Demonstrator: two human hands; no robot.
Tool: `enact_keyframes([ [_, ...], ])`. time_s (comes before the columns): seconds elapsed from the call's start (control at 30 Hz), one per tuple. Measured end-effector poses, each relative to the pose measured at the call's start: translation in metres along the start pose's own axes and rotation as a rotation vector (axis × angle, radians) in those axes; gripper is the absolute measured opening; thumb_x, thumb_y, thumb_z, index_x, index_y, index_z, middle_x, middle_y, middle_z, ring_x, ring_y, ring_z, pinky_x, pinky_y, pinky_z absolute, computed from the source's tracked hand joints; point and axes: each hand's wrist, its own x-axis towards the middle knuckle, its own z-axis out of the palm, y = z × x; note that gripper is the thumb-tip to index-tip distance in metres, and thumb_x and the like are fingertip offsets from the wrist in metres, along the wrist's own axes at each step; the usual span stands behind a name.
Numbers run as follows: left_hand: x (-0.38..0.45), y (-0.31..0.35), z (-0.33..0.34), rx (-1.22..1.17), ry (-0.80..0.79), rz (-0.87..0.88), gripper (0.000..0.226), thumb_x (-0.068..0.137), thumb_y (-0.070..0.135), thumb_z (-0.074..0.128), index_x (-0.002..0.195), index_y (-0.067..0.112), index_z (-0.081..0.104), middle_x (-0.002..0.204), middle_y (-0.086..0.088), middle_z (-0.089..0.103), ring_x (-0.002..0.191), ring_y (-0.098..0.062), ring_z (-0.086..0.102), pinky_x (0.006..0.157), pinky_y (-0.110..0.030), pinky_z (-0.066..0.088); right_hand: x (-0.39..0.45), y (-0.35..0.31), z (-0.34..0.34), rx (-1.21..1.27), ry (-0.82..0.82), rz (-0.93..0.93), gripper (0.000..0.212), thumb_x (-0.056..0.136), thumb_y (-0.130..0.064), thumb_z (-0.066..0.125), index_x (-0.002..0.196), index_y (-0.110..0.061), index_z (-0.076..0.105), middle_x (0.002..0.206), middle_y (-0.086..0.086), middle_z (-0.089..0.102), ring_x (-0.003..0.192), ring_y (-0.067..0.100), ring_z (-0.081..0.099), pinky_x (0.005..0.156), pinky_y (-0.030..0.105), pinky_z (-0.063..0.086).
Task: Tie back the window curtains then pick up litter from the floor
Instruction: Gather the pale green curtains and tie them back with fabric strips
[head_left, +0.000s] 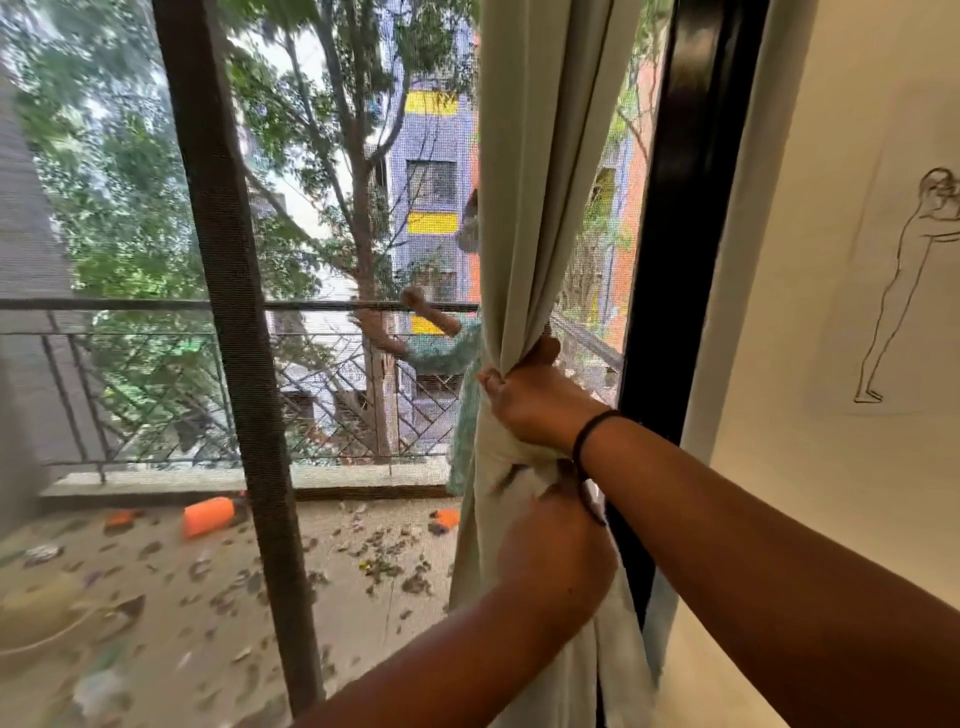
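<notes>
Both hands grip curtain (530, 218) | window frame (680, 208) | wall (831, 312) right

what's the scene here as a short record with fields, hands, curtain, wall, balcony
curtain: pale green curtain, gathered into a bunch at the window's right side
right hand: right hand grips the bunch, above the other hand
left hand: left hand holds cloth just below
wall: line drawing of a figure
balcony: dry leaves, orange object on the floor

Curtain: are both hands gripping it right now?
Yes, the right hand clutches the gathered curtain at its bunched waist, and the left hand grips the fabric just below.
</notes>
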Motion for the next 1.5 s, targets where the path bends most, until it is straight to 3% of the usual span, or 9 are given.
enact_keyframes([
  [0.3,-0.009,0.011,-0.003,0.096,0.049,0.122,0.029,0.090,0.035,0.048,0.114,0.021,0.051,0.107,-0.002,0.064,0.096,-0.022,0.062,0.073,-0.024,0.040,-0.020,0.034,-0.007,0.033,0.109,-0.073,0.054,0.096,-0.043,0.041,0.127,-0.006,0.016,0.113,0.020,0.059,0.093,0.038,0.061,0.070,0.034,0.042],
  [0.4,-0.016,-0.013,-0.030,0.082,0.336,0.258,0.027,0.085,0.047,0.051,0.104,0.029,0.057,0.091,0.008,0.067,0.083,-0.015,0.063,0.065,-0.019,0.039,-0.029,0.054,-0.007,0.076,0.185,-0.075,0.042,0.095,-0.047,0.040,0.113,-0.017,0.017,0.093,0.008,0.057,0.071,0.029,0.056,0.061,0.032,0.042],
  [0.5,-0.014,-0.039,-0.037,0.117,0.307,0.081,0.110,0.062,0.079,0.055,0.148,0.027,0.010,0.148,0.007,0.032,0.131,-0.011,0.034,0.103,-0.032,0.032,-0.032,0.060,-0.009,0.119,0.210,-0.110,0.043,0.094,-0.048,0.040,0.114,-0.018,0.015,0.091,0.005,0.058,0.067,0.025,0.055,0.055,0.030,0.041],
  [0.6,-0.002,-0.039,-0.019,-0.108,0.050,-0.169,0.150,0.036,0.088,0.062,0.139,0.033,-0.033,0.159,0.003,0.004,0.141,-0.016,0.021,0.112,-0.044,0.030,-0.038,0.054,-0.001,0.131,0.126,-0.169,0.070,0.093,-0.054,0.039,0.137,-0.010,0.008,0.100,0.012,0.063,0.077,0.031,0.062,0.062,0.034,0.047],
  [0.83,0.008,-0.047,0.015,-0.508,0.277,-0.108,0.075,0.066,0.039,0.072,0.134,0.026,0.042,0.122,0.012,0.059,0.113,-0.002,0.056,0.093,-0.030,0.049,-0.064,0.067,0.001,0.323,0.053,-0.198,0.082,0.079,-0.063,0.055,0.140,-0.021,0.019,0.123,0.005,0.059,0.105,0.027,0.061,0.086,0.040,0.052],
  [0.97,0.007,-0.059,0.016,-0.620,0.355,-0.130,0.028,0.079,0.011,0.065,0.105,0.019,0.059,0.097,0.006,0.068,0.094,0.001,0.065,0.087,-0.033,0.053,-0.093,0.092,0.021,-0.107,0.175,-0.313,0.080,0.072,-0.077,0.047,0.126,-0.019,0.041,0.114,0.002,0.052,0.104,0.019,0.053,0.087,0.036,0.047],
  [1.13,0.014,-0.083,-0.008,-0.463,0.319,-0.125,0.017,0.066,0.020,0.073,0.077,0.014,0.062,0.073,0.005,0.064,0.073,-0.001,0.063,0.065,-0.019,0.049,-0.107,0.108,0.014,-0.159,-0.047,-0.332,0.018,0.097,-0.024,0.040,0.103,-0.023,0.057,0.098,-0.001,0.066,0.090,0.019,0.063,0.076,0.028,0.047],
  [1.3,0.008,-0.095,-0.047,-0.458,0.147,-0.068,0.037,0.071,0.007,0.077,0.088,0.027,0.052,0.080,0.031,0.065,0.074,0.014,0.060,0.059,-0.002,0.042,-0.112,0.115,-0.044,-0.100,-0.351,-0.401,0.034,0.098,-0.031,0.045,0.066,-0.043,0.046,0.059,-0.013,0.057,0.058,0.001,0.057,0.067,0.024,0.050],
  [1.5,-0.005,-0.071,-0.064,-0.774,-0.088,-0.239,0.055,0.056,-0.010,0.073,0.101,0.017,0.054,0.082,0.006,0.067,0.071,0.004,0.064,0.062,-0.013,0.051,-0.092,0.135,-0.056,-0.004,-0.408,-0.304,0.027,0.098,-0.019,0.046,0.077,-0.029,0.060,0.062,-0.003,0.062,0.060,0.016,0.060,0.064,0.033,0.048],
])
